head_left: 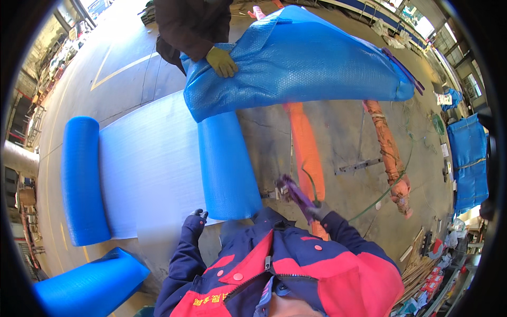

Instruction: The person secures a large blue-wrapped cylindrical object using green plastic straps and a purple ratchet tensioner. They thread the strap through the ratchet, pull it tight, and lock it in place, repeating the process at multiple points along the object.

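Observation:
My right hand (318,211), in a grey glove, grips a purple hand tool (297,196) whose kind I cannot make out; its far end is blurred. A thin green hose (376,201) runs toward this hand from the right. My left hand (198,213), gloved with fingers curled, is at the near edge of a white sheet (150,164), beside a blue roll (227,169); whether it pinches the sheet is unclear. Ahead, blue bubble wrap (311,63) covers a long bulky load. A co-worker's yellow-green glove (222,62) presses on the wrap's left end.
Another blue roll (82,179) stands at the sheet's left end. A blue wrapped piece (95,282) lies lower left. An orange wrapped bar (306,148) and a brown-orange wrapped bar (385,142) pass under the load. Blue bundles (467,161) and clutter line the right side.

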`<move>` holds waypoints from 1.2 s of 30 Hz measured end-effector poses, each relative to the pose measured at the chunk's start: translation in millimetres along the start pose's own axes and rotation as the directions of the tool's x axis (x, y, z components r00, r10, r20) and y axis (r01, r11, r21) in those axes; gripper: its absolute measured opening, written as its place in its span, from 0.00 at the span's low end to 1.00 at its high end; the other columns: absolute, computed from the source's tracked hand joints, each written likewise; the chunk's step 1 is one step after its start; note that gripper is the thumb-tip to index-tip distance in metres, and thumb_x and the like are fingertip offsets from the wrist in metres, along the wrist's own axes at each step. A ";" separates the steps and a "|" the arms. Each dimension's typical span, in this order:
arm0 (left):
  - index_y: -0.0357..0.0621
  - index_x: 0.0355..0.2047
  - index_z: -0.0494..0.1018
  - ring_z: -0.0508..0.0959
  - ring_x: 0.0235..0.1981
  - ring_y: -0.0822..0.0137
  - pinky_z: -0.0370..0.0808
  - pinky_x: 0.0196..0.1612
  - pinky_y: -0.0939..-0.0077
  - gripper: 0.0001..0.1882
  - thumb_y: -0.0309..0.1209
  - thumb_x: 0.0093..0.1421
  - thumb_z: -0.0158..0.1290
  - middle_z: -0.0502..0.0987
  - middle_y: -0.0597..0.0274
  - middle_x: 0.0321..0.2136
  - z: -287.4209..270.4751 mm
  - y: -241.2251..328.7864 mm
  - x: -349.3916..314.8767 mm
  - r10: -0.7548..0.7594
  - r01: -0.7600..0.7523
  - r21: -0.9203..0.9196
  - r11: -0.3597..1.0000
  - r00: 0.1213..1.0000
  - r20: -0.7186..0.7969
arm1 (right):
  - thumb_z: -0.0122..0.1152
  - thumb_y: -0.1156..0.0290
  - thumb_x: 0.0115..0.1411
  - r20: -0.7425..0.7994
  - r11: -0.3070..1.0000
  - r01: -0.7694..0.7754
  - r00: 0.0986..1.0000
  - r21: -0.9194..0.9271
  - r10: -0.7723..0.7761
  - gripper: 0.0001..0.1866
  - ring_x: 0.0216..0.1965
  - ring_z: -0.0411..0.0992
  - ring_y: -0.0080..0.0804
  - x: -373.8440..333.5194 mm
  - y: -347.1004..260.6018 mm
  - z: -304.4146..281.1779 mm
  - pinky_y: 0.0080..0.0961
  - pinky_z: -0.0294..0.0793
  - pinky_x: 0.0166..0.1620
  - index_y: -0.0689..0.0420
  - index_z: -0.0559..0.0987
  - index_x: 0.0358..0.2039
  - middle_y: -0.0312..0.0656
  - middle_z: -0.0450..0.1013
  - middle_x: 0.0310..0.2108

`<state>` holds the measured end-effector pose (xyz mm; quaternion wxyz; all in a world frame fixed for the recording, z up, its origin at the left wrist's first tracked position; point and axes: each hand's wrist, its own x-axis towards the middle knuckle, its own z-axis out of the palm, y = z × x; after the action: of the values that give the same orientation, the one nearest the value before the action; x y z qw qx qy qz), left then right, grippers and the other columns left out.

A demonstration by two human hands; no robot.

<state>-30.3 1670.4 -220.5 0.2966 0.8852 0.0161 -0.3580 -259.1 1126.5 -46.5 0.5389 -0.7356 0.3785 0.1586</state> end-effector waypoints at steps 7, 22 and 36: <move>0.43 0.59 0.70 0.82 0.42 0.51 0.77 0.44 0.62 0.28 0.45 0.64 0.57 0.81 0.41 0.43 -97.9 149.2 39.3 0.067 -0.029 0.331 0.943 0.992 -0.104 | 0.65 0.70 0.59 -0.098 0.888 0.314 0.949 0.337 -0.298 0.10 0.16 0.68 0.20 46.5 -194.7 -98.0 0.20 0.65 0.19 0.63 0.79 0.38 0.35 0.74 0.21; 0.38 0.68 0.52 0.67 0.60 0.42 0.69 0.60 0.54 0.60 0.51 0.42 0.71 0.62 0.38 0.61 -181.1 649.6 146.1 0.820 -0.748 0.353 0.561 0.447 -0.356 | 0.65 0.62 0.57 -0.382 0.899 0.310 0.906 0.309 -0.181 0.10 0.13 0.60 0.15 179.6 -441.3 -296.5 0.17 0.53 0.14 0.55 0.78 0.29 0.31 0.69 0.18; 0.58 0.52 0.77 0.75 0.50 0.51 0.75 0.49 0.56 0.24 0.22 0.56 0.52 0.75 0.59 0.44 -182.4 893.1 349.5 0.923 -0.769 0.619 0.163 0.340 0.179 | 0.62 0.64 0.59 -0.315 0.878 0.036 0.940 0.477 0.132 0.11 0.12 0.62 0.22 398.9 -476.9 -289.3 0.21 0.58 0.15 0.59 0.77 0.33 0.37 0.70 0.18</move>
<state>558.4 968.5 116.9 0.1383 0.8139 -0.5643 -0.0015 302.0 771.7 125.2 0.6258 -0.5869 0.5108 -0.0544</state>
